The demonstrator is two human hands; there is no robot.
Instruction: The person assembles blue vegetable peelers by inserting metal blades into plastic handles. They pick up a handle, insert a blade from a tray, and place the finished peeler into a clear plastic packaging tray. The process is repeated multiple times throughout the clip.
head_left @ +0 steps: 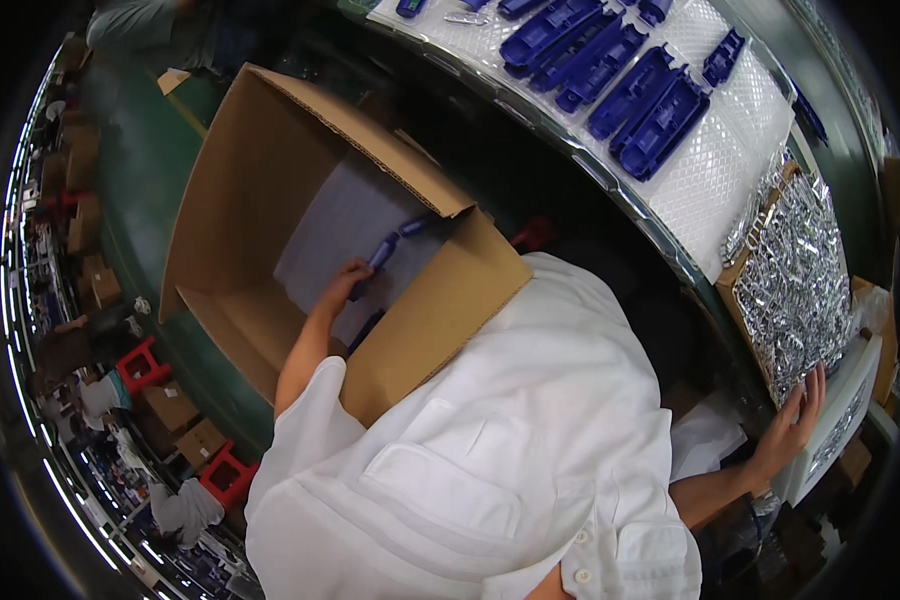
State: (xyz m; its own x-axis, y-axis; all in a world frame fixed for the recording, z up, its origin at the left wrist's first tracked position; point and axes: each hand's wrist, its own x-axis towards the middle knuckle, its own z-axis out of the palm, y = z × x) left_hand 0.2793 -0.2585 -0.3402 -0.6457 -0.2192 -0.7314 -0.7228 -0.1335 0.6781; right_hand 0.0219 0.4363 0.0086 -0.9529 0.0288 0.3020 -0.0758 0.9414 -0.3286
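My left hand (346,280) reaches down into a large open cardboard box (232,190) at the left. Its fingers are closed round the near end of a slim blue plastic part (383,250); another blue piece (414,228) lies just past it on a pale sheet (315,235) inside. Far over on the right, my right hand (795,420) has its fingers stretched out at the near edge of a carton heaped with small shiny metal pieces (792,275). Nothing shows in that hand.
Several blue plastic housing halves (660,125) lie on bubble wrap (710,205) along the curved-looking bench at top right. A white bin (832,425) stands below the metal pieces. Red stools (228,478) and other people's workplaces line the far left.
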